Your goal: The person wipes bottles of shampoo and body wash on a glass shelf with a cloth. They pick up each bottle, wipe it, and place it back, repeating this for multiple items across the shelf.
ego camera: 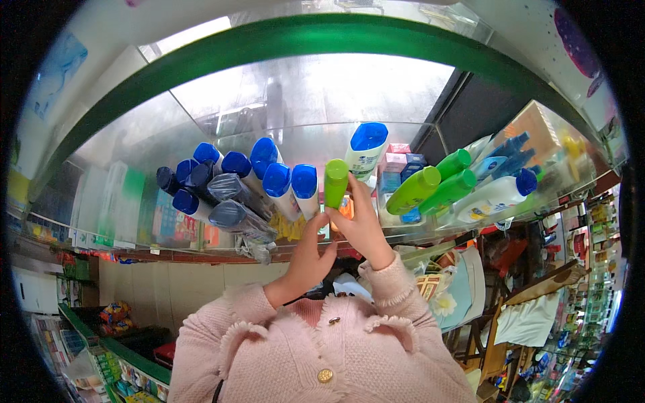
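A light green bottle [336, 182] stands upright at the shelf's front, between the blue-capped bottles and the far green ones. My right hand [365, 221] holds it, with fingers along its right side and the thumb low at its front. My left hand [307, 257] reaches up to the bottle's lower left, its thumb spread apart; whether its fingertips grip the bottle is hidden. Just left is a white bottle with a blue cap [305, 187]. A larger white bottle with a blue cap [366, 151] stands behind, to the right.
Several dark-capped bottles [196, 174] crowd the glass shelf's left. Green bottles [413, 190] and a white bottle with a dark blue cap [496, 199] lean at right. Small boxes [395, 162] sit between. A green-edged pane [322, 35] arches overhead; a wooden chair [489, 347] stands behind right.
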Motion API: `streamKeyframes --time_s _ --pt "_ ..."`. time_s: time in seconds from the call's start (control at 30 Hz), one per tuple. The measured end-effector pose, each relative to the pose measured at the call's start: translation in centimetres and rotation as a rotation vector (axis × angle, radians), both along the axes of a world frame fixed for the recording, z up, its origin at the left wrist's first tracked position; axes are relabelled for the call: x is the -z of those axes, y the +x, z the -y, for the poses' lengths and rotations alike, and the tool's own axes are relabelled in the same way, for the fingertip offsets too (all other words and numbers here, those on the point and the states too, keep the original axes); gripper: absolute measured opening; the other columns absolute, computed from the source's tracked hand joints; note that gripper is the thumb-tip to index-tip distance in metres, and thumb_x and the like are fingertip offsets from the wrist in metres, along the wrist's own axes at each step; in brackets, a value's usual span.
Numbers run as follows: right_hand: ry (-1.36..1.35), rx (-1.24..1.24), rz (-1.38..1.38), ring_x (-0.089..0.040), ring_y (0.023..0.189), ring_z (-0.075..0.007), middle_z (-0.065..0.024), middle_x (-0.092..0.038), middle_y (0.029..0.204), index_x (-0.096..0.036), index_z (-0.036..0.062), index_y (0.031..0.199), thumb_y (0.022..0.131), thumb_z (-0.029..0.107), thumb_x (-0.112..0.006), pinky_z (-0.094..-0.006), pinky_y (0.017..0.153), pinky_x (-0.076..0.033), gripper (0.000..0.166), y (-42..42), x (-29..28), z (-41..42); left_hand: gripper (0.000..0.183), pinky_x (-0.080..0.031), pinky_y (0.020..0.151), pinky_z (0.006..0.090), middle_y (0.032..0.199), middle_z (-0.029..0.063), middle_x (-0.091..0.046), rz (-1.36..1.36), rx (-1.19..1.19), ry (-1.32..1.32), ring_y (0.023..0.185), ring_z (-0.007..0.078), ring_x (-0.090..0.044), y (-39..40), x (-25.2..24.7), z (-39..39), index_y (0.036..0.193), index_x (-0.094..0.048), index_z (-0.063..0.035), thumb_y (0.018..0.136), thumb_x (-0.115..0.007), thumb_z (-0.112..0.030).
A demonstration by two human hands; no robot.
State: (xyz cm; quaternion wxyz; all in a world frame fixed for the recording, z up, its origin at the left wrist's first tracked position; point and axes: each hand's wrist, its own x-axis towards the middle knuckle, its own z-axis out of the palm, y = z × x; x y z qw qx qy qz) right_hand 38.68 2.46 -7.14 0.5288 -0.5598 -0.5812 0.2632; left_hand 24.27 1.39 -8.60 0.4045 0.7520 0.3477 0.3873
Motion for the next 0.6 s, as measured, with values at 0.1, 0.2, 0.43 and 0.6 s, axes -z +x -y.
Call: streamKeyframes --time_s 0.1,0.2,0.43,0.6 --pt "-0.035 0.107 0.014 -0.04 0.113 -0.032 -0.0202 -0.04 0.12 -0.03 0.0001 0.13 0.073 0.011 -0.066 -0.0378 0.094 -0.035 0.068 -0.1 -0.9 1.3 0.064 -0.048 0.077 0.0287 0.112 0.0162 -0.042 0.071 0.035 -0.105 0.096 0.0205 -0.054 1.2 -0.1 0.6 0.134 -0.02 0.0 0.079 -0.053 0.001" --pt "-0.023 0.17 0.055 -0.038 0.115 -0.0332 -0.0204 -0.038 0.12 -0.031 -0.0018 0.129 0.073 0.01 -0.065 -0.0384 0.096 -0.033 0.066 -0.1 -1.3 2.7 0.066 -0.048 0.074 0.0281 0.111 0.0157 -0.04 0.135 0.063 -0.301 0.093 0.0206 -0.054 2.2 -0.7 0.4 0.135 -0.02 -0.0002 0.079 -0.054 0.002" --pt "-0.08 0.146 -0.132 -0.043 0.112 -0.0305 -0.018 -0.043 0.119 -0.03 -0.0026 0.13 0.077 0.008 -0.062 -0.0363 0.095 -0.034 0.063 1.7 -0.7 6.3 0.042 -0.047 0.064 0.0273 0.107 0.0135 -0.044 0.019 -0.057 -0.052 0.081 0.0181 -0.054 5.3 0.6 -1.9 0.118 -0.044 0.0 0.078 -0.059 -0.002" --pt "-0.04 0.411 -0.083 -0.052 0.099 -0.0159 -0.008 -0.051 0.111 -0.046 0.0015 0.117 0.084 0.003 -0.053 -0.0279 0.086 -0.04 0.034 5.4 1.2 8.9 0.035 -0.047 0.061 0.0271 0.099 0.0121 -0.054 0.106 -0.054 -0.184 0.074 0.0174 -0.057 7.1 0.5 -3.2 0.112 -0.047 0.0025 0.079 -0.059 -0.005"
